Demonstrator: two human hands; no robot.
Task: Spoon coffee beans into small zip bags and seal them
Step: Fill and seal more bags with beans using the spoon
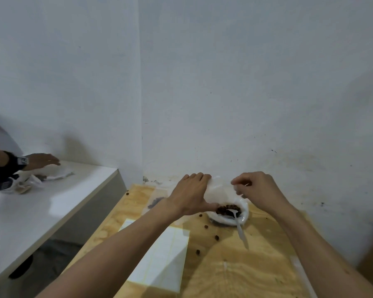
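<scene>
Both hands, left and right, pinch what looks like a zip bag above the bean bowl.

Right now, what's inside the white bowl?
The white bowl holds brown coffee beans and the head of a white plastic spoon. The zip bag, held by both hands, covers the bowl's far side.

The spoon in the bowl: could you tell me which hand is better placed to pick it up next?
Probably the right hand: the spoon handle points toward its side, though both hands hold the bag.
</scene>
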